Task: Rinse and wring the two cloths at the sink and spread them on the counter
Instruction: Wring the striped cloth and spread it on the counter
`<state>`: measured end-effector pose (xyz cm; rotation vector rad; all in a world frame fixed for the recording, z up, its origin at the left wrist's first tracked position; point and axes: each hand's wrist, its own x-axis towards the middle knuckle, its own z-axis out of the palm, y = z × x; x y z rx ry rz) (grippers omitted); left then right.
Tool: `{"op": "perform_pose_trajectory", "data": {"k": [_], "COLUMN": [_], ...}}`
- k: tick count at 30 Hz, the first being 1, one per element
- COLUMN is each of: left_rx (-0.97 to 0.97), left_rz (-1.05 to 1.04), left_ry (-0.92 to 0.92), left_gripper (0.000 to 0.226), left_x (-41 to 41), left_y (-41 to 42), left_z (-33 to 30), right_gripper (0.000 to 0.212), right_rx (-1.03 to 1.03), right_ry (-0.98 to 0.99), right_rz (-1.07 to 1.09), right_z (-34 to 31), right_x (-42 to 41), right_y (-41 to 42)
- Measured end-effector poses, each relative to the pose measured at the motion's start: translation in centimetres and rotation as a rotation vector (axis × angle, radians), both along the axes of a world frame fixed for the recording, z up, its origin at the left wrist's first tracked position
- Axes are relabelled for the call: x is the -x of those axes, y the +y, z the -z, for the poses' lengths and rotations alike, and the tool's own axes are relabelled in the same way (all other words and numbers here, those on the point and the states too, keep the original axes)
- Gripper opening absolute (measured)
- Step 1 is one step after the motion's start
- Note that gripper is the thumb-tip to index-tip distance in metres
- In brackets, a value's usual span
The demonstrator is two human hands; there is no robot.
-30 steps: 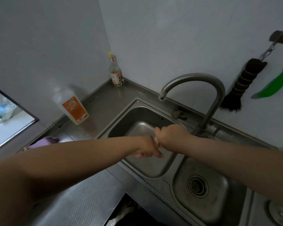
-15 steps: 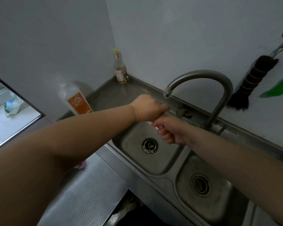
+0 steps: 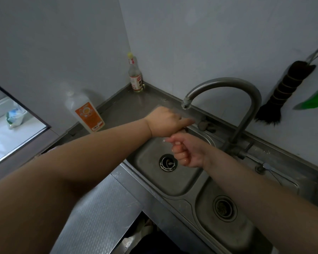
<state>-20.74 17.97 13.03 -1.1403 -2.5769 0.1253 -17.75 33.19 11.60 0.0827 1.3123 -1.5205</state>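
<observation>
Since half a second ago little has shifted: both hands remain stacked over the left basin, the left one above the right, and the right fist has turned slightly so its curled fingers face the camera more. One second ago the hands sat lower and side by side.

Head view. Left hand (image 3: 164, 122) hangs above the left basin of the sink (image 3: 151, 182), knuckles up, fingers folded down and forward; its edge is motion-blurred. Right hand (image 3: 186, 153) sits directly beneath it, curled into a tight fist, fingers wet and shiny. The two hands touch or nearly touch where the left hand's fingers meet the top of the right fist. Only a tiny pale sliver shows at the top of the right fist; whether it is cloth cannot be told, so what either hand holds cannot be told. Neither cloth can be made out anywhere in view.

Faucet (image 3: 228, 83) arches from the back ledge, its spout mouth just above and right of the left hand. Left drain (image 3: 167, 162) lies open below the right fist; right basin drain (image 3: 224, 208) sits nearer the camera. Orange-labelled bottle (image 3: 86, 112) stands against the left wall, a small glass bottle (image 3: 135, 77) in the corner. Dark brush (image 3: 281, 94) and a green tool (image 3: 314, 101) hang on the right wall.
</observation>
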Motion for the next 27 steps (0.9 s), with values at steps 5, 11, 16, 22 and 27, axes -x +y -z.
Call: {"op": "perform_pose_trajectory", "data": {"k": [5,11,16,22,27], "left_rx": [-0.107,-0.423,-0.827,-1.051,-0.902], "left_rz": [-0.253,-0.68,-0.797,-0.815,-0.893], "left_ry": [-0.111,-0.695,-0.93,-0.987,-0.661], "left_gripper": [0.04,0.059,0.036,0.022,0.043], "left_x": [-2.4,-7.6,-11.3,-15.2,-19.0], "left_y": [0.9,0.8,-0.7,-4.4,-8.7], "left_z": [2.7,5.5,4.9,3.4,3.3], "right_gripper": [0.025,0.018,0.016,0.005,0.008], "right_rx": [-0.233,-0.277,-0.402,-0.252,-0.105], "right_ry": [0.408,0.518,0.9,0.983,0.943], "right_rz": [-0.164,-0.065,-0.041,-0.061,-0.095], "right_z": [1.2,2.3,2.0,-0.4,-2.0], "right_x": [1.4,1.8,0.7,-2.0,-5.7], "right_y": [3.0,4.7,2.7,-2.0,-8.6]}}
